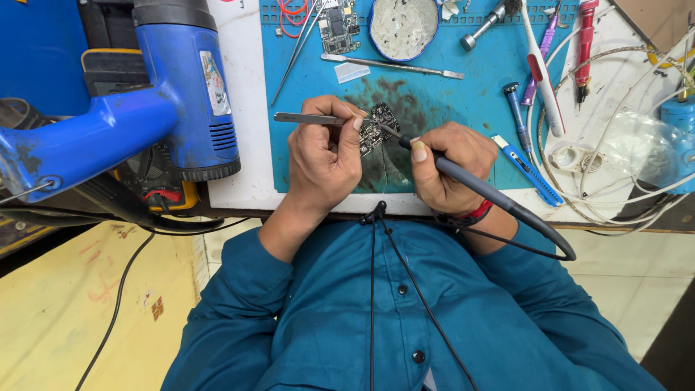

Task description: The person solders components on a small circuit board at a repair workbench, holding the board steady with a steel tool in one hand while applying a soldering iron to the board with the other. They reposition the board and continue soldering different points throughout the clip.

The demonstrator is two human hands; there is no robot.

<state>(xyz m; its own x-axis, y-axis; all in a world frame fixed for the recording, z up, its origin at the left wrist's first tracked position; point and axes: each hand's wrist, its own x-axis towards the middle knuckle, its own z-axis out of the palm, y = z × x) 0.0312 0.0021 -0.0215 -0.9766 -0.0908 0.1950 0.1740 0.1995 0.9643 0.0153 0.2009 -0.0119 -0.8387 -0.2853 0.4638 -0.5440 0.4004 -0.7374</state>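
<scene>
**Both hands closed on tools over the small circuit board**

Your left hand [322, 156] is curled shut around metal tweezers [308, 118], whose tips reach the small circuit board [376, 127]. Your right hand [449, 166] grips a dark soldering iron [478, 186] like a pen, tip touching the board. The board lies on the blue mat [434, 94] on the tabletop [242, 174], between your two hands. Left of the mat sits a blue heat gun [181, 87]. Farther off lie a second circuit board [338, 25], a round tin [403, 25] and a metal spatula [391, 66].
</scene>
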